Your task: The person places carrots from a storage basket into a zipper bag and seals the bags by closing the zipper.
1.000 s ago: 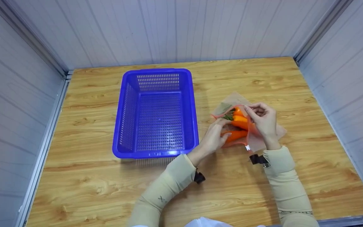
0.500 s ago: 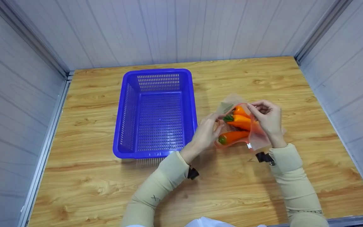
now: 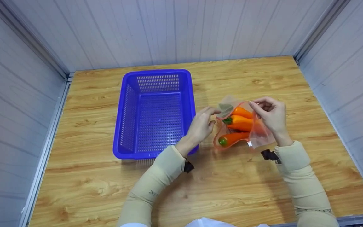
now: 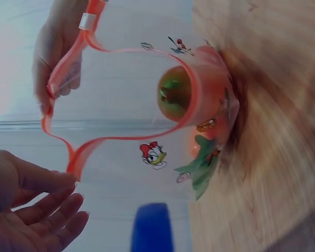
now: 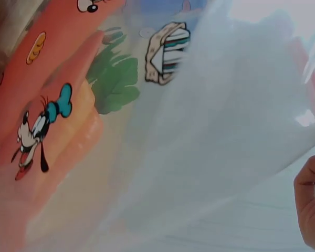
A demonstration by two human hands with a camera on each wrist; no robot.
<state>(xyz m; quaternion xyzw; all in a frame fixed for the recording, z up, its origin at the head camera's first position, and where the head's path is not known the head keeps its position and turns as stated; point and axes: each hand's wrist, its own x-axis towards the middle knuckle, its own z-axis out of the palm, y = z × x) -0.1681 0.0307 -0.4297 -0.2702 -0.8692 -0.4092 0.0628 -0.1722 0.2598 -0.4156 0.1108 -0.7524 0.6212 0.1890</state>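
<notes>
A see-through zip bag (image 3: 265, 138) with an orange-pink rim, a white slider (image 3: 250, 143) and cartoon prints lies with its mouth spread. Inside are several orange carrots (image 3: 233, 137) with green tops, one round green end (image 4: 173, 94) facing the opening. My left hand (image 3: 200, 124) is at the mouth's left corner; the left wrist view shows its thumb and forefinger pinching that corner, other fingers loosely bent. With thumb and fingertips, my right hand (image 3: 271, 115) pinches the rim at the far right side, holding it raised. The bag partly blurs the carrots in the right wrist view.
Left of the bag stands a blue plastic basket (image 3: 187, 74) with slotted walls, its near right corner close to my left forearm. Pale panel walls (image 3: 169, 31) enclose the wooden tabletop (image 3: 87, 176) at the back and both sides.
My left hand has drawn back leftward from over the carrots to the rim's corner. My right hand has shifted slightly right with its edge, and the mouth is wider, uncovering the carrots' green tops.
</notes>
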